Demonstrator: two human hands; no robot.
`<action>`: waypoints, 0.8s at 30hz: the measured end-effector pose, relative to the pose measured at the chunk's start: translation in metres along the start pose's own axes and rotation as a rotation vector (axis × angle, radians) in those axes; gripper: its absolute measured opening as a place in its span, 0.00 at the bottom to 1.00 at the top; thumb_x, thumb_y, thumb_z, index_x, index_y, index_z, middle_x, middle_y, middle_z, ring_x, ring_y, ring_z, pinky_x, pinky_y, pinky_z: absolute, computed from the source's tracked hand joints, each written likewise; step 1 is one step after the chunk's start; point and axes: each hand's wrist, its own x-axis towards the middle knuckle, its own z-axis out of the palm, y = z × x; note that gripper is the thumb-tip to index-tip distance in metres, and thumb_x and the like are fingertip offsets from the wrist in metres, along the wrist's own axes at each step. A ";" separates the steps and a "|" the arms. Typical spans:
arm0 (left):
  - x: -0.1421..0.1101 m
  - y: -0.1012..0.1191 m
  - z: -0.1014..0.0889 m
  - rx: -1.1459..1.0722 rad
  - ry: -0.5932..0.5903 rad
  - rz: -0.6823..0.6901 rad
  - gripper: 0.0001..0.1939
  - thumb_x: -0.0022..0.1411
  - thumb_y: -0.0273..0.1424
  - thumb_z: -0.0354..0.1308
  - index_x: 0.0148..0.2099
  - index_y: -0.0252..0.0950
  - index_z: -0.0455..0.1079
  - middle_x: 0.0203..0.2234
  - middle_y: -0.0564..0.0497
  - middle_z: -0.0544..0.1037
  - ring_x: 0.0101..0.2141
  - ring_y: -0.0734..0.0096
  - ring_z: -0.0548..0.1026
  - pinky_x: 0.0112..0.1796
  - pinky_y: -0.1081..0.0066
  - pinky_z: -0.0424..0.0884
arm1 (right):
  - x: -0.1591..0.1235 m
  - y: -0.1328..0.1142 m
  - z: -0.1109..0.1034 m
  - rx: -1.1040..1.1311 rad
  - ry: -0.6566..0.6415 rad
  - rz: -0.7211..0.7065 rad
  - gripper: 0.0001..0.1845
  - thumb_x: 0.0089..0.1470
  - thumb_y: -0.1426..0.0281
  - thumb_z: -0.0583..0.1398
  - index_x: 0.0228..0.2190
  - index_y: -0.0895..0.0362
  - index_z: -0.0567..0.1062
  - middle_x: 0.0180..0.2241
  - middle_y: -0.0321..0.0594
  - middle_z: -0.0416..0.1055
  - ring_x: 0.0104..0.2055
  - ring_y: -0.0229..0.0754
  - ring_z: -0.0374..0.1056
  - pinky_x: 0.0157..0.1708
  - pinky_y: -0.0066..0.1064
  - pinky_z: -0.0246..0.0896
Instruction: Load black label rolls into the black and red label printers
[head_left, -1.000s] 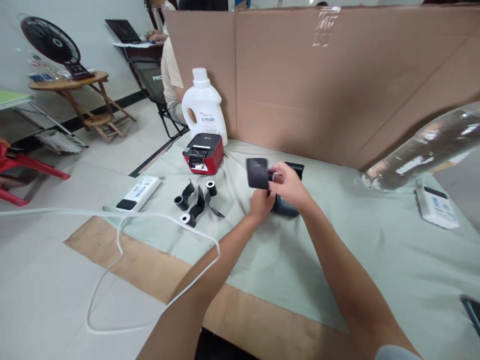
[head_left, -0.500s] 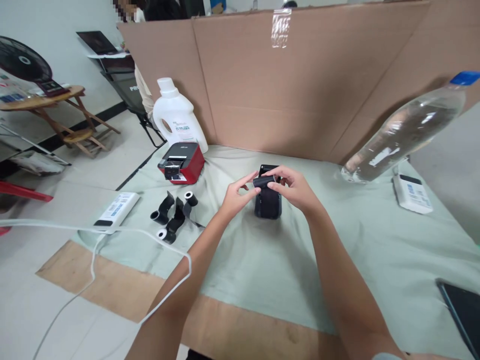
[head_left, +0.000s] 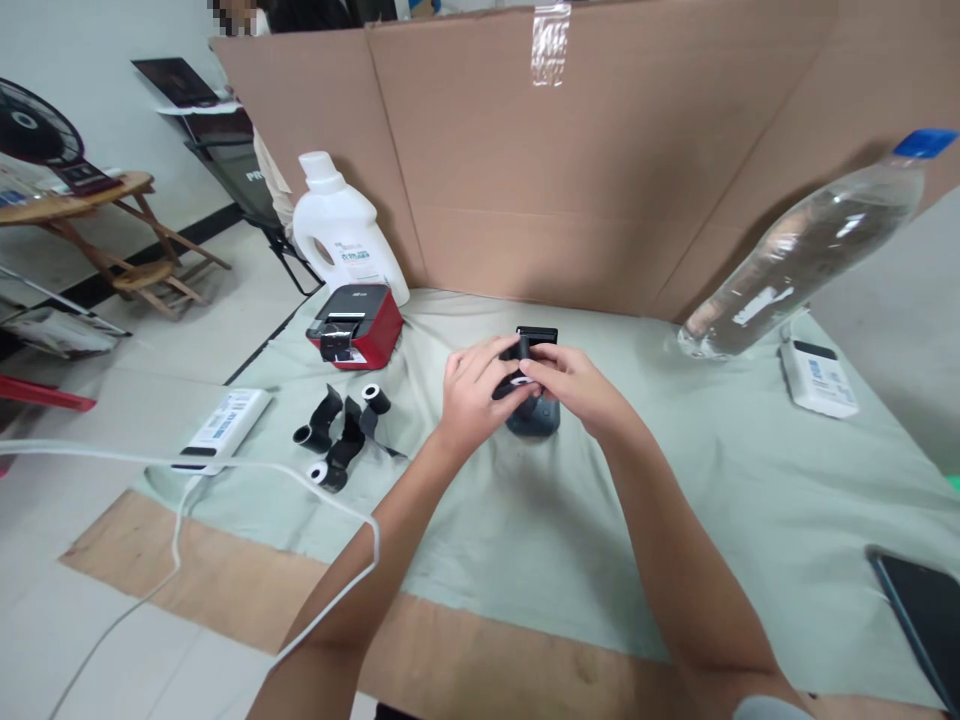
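Observation:
A small black roll (head_left: 523, 349) of paper or tape is held upright between my fingers, its pale end showing low down. My left hand (head_left: 476, 388) closes around its left side, and the fingers of my right hand (head_left: 579, 386) grip it from the right. Just beneath both hands is a dark handheld device (head_left: 534, 420), probably a small printer, with a raised black flap (head_left: 537, 333) at its far end. My fingers hide the middle of the device. Left of my arm lie several black rolls (head_left: 346, 440) with loose, partly unwound strips.
A red and black printer (head_left: 381, 330) and a white jug (head_left: 352, 235) stand at the back left. White boxes (head_left: 225, 425) lie at both sides. A water bottle (head_left: 802, 260) leans against the cardboard wall (head_left: 600, 150). A white cable (head_left: 330, 490) crosses the front left; a phone (head_left: 919, 605) lies right.
The black roll has turned from lying sideways to upright between my fingers. My left hand has moved in and wrapped closer around it. The view has shifted slightly.

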 end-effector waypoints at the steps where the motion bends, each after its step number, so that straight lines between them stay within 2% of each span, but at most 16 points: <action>1: 0.000 0.002 0.001 -0.024 0.001 -0.042 0.17 0.65 0.42 0.64 0.51 0.38 0.73 0.57 0.40 0.78 0.56 0.56 0.76 0.55 0.58 0.66 | 0.000 -0.001 -0.003 0.004 -0.015 0.013 0.13 0.55 0.59 0.63 0.32 0.56 0.75 0.26 0.33 0.66 0.28 0.36 0.61 0.29 0.30 0.56; 4: -0.004 0.007 0.006 -0.098 0.029 -0.130 0.30 0.62 0.43 0.65 0.62 0.37 0.65 0.57 0.39 0.77 0.56 0.56 0.76 0.55 0.59 0.67 | -0.001 -0.004 -0.011 -0.021 -0.061 0.060 0.12 0.55 0.61 0.61 0.26 0.55 0.73 0.23 0.31 0.61 0.26 0.35 0.57 0.29 0.30 0.53; 6: -0.007 0.010 0.012 -0.105 0.039 -0.147 0.32 0.63 0.42 0.64 0.64 0.36 0.62 0.54 0.39 0.78 0.54 0.57 0.77 0.54 0.59 0.69 | -0.002 -0.005 -0.012 -0.075 -0.070 0.064 0.11 0.56 0.63 0.60 0.25 0.55 0.73 0.23 0.32 0.63 0.27 0.36 0.59 0.30 0.31 0.55; 9: -0.011 0.013 0.019 -0.074 0.047 -0.142 0.32 0.64 0.41 0.63 0.65 0.36 0.60 0.54 0.39 0.78 0.53 0.56 0.77 0.54 0.58 0.70 | -0.003 -0.004 -0.009 -0.192 -0.002 -0.019 0.07 0.53 0.65 0.63 0.33 0.54 0.78 0.32 0.36 0.74 0.34 0.41 0.68 0.36 0.33 0.62; 11: -0.011 0.014 0.020 -0.083 0.053 -0.139 0.33 0.64 0.40 0.64 0.66 0.36 0.60 0.54 0.39 0.78 0.54 0.55 0.77 0.54 0.58 0.69 | -0.002 -0.002 -0.008 -0.248 0.064 -0.078 0.13 0.50 0.66 0.66 0.39 0.54 0.78 0.37 0.39 0.77 0.38 0.43 0.71 0.39 0.35 0.66; 13: -0.010 0.017 0.018 -0.141 0.043 -0.174 0.38 0.62 0.41 0.66 0.68 0.35 0.57 0.54 0.38 0.76 0.53 0.55 0.76 0.53 0.58 0.70 | 0.000 0.000 -0.013 -0.251 0.105 -0.106 0.14 0.50 0.66 0.66 0.40 0.55 0.79 0.39 0.41 0.79 0.39 0.44 0.73 0.41 0.37 0.68; 15: -0.011 0.020 0.015 -0.233 0.015 -0.273 0.43 0.60 0.42 0.67 0.71 0.35 0.54 0.53 0.40 0.77 0.48 0.59 0.78 0.49 0.61 0.72 | 0.003 0.002 -0.024 -0.229 0.152 -0.118 0.13 0.51 0.65 0.65 0.39 0.56 0.80 0.38 0.42 0.80 0.38 0.44 0.74 0.42 0.38 0.69; 18: -0.025 0.028 0.011 -0.402 -0.051 -0.494 0.39 0.65 0.39 0.62 0.72 0.35 0.53 0.39 0.48 0.79 0.36 0.67 0.78 0.41 0.67 0.73 | 0.008 0.006 -0.046 -0.254 0.209 -0.136 0.14 0.54 0.64 0.63 0.40 0.57 0.81 0.37 0.42 0.80 0.37 0.44 0.74 0.42 0.39 0.70; 21: -0.051 0.036 0.011 -0.593 -0.129 -0.668 0.35 0.68 0.38 0.59 0.72 0.35 0.54 0.29 0.54 0.77 0.31 0.70 0.76 0.36 0.70 0.72 | 0.013 0.017 -0.060 -0.380 0.124 -0.171 0.12 0.57 0.67 0.61 0.41 0.56 0.82 0.38 0.41 0.81 0.40 0.45 0.75 0.44 0.39 0.70; 24: -0.074 0.041 0.017 -0.735 -0.159 -0.785 0.37 0.67 0.40 0.61 0.71 0.34 0.55 0.24 0.57 0.73 0.27 0.72 0.73 0.33 0.72 0.70 | 0.021 0.034 -0.059 -0.618 0.022 -0.187 0.11 0.59 0.72 0.60 0.42 0.55 0.81 0.42 0.41 0.81 0.44 0.46 0.75 0.47 0.38 0.68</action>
